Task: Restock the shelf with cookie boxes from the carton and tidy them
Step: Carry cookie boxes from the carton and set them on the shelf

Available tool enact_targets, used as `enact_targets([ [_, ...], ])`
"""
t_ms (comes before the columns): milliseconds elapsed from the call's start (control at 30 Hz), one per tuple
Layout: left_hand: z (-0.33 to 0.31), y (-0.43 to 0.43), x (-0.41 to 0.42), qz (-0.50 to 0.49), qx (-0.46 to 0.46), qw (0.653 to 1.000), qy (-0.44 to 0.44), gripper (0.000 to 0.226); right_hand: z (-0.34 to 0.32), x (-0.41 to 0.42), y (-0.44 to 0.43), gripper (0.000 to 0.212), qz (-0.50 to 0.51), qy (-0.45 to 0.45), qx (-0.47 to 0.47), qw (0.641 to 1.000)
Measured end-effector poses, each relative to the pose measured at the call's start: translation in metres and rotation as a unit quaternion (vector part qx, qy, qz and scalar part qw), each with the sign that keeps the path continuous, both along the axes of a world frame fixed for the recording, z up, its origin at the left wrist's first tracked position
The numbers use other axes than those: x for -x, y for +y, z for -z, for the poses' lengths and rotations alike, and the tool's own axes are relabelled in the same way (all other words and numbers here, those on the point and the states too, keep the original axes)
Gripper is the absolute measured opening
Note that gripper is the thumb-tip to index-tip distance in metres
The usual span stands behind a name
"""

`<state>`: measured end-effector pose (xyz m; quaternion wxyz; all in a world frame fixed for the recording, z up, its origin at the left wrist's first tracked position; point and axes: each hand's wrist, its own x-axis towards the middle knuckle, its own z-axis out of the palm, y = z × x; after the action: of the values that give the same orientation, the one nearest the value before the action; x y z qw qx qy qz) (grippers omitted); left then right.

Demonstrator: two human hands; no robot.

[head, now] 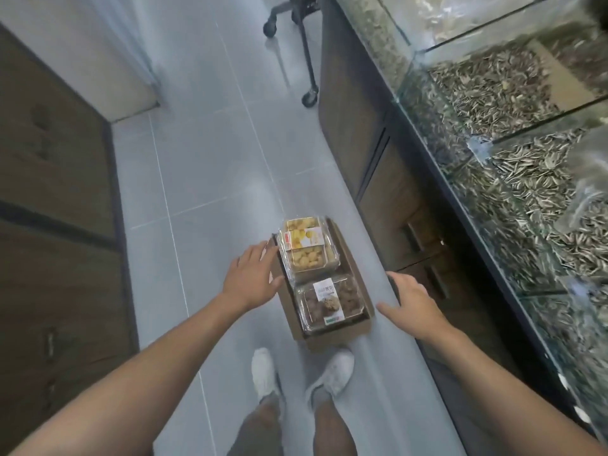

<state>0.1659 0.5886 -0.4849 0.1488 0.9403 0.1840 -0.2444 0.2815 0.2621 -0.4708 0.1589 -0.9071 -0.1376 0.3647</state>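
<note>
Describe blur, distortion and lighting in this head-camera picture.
Head view: wide-angle distortion bends the floor joints; motion blur smears the seed bins at right and the cabinet at left; cookie boxes in the carton are fairly sharp; light is soft, with a pale sheen on that floor.

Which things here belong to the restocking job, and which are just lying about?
Job: carton on the floor; clear box of yellow cookies and clear box of brown cookies inside it; left hand at its left edge, right hand beside it, both open.
Lying about: glass bins of sunflower seeds; wheeled chair base; wooden cabinets.
</note>
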Motion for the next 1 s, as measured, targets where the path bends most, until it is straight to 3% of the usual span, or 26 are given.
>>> enact_targets([
  [400, 0.16, 0.07, -0.125, 0.027, 0.039, 0.999, 0.023, 0.083, 0.176, -0.007, 0.034, 0.081, 0.117, 0.099, 0.029, 0.988],
  [633, 0.247, 0.107, -0.189, 0.018, 0.069, 0.996, 0.052, 0.098, 0.272, -0.013, 0.049, 0.095, 0.177, 0.135, 0.076, 0.972],
  [1000, 0.325, 0.103, -0.241, -0.013, 0.136, 0.984, 0.111, 0.113, 0.346, -0.017, 0.058, 0.112, 0.206, 0.149, 0.105, 0.962],
])
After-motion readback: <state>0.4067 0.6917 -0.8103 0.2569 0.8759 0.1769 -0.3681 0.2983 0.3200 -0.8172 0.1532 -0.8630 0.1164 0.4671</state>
